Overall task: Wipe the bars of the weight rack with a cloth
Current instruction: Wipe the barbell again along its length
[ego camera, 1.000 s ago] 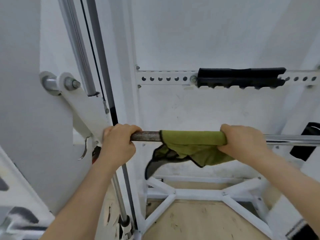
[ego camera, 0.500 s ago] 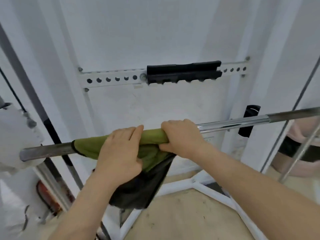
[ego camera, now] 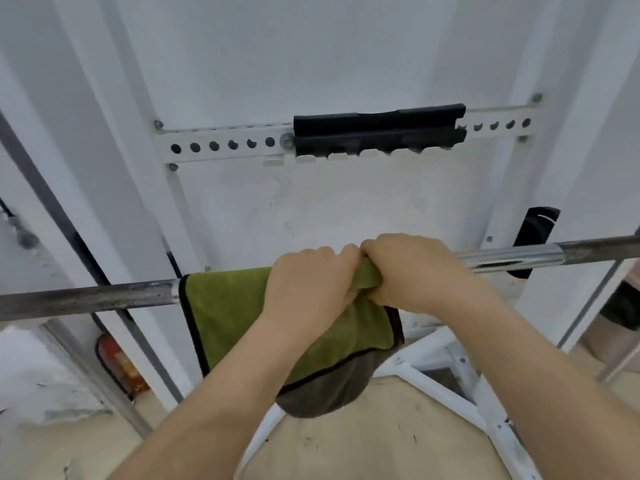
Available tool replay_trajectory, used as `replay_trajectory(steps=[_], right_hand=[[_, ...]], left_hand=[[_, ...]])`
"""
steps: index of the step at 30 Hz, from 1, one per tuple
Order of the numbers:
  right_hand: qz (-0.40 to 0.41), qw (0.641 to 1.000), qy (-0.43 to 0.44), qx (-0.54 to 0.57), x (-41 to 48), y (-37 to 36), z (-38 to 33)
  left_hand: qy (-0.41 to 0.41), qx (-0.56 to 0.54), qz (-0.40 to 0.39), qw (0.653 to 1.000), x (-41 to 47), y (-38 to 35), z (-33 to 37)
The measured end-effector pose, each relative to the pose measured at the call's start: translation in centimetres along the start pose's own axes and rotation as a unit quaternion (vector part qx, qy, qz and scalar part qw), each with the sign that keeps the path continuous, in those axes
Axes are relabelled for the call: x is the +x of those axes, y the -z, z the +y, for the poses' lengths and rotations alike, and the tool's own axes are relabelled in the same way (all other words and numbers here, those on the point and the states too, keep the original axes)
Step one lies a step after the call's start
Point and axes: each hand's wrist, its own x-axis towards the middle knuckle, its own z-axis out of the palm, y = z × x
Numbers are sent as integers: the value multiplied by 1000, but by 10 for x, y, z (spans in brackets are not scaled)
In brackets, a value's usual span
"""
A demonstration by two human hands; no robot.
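steel bar (ego camera: 90,299), green cloth (ego camera: 225,306) draped over

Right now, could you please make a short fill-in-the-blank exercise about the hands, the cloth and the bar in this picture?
1. The cloth draped over the bar is mostly ____ in colour.
2. Both the left hand and the right hand grip the ____.
3. On the perforated rail behind the bar sits a ____ pad.
4. The red object stands low on the ____ side of the picture.

Missing words: green; cloth; black; left
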Motion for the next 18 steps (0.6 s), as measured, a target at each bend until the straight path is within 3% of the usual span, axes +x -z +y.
replay_trajectory(steps=[2,5,8,11,14,18], right_hand=[[47,998,31,25,6,-2,-11],[51,997,45,20,9,-5,-20],[77,996,32,-35,11,-11,-24],[88,995,4,-40,11,-11,-27],[87,995,-4,-45,10,-12,-25],[102,992,-21,-66,11,-16,-22]], left_hand=[[31,23,-22,999,-24,0,-37],[104,47,-33,993,-57,10,-93],[160,23,-63,985,-57,13,-92],[84,12,-102,991,-16,7,-36],[31,-5,-83,996,3,4,-1],[33,28,-57,997,-31,-1,-58]])
